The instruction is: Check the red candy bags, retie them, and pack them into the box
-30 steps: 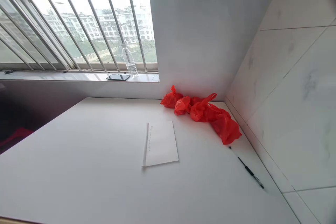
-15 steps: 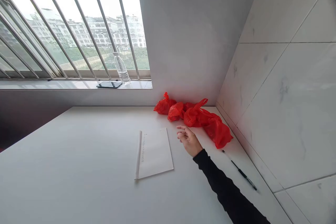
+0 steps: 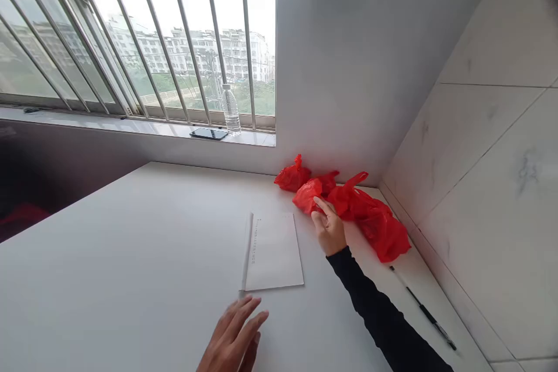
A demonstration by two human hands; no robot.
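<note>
My right hand (image 3: 330, 229), in a black sleeve, is at the near side of the middle red plastic bag (image 3: 307, 195), its thumb and forefinger closed on the gathered plastic; the other fingers are partly hidden. Another knotted red bag (image 3: 292, 178) sits behind it to the left, and a larger red bag (image 3: 383, 233) lies to the right. At the bottom of the view, my left hand (image 3: 233, 337) is open over the white table, holding nothing. Just beyond its fingertips lies a white notepad (image 3: 274, 258) with a column of writing along its left side.
A black pen (image 3: 429, 315) rests near the table's right edge, beside the tiled wall (image 3: 492, 215). On the windowsill are a phone (image 3: 209, 133) and a clear bottle (image 3: 231, 110). The white table (image 3: 143, 267) stretches to the left.
My right hand has moved up to the middle red bag, which sits slightly nearer me. My left hand has come into view at the bottom. The head view has turned left.
</note>
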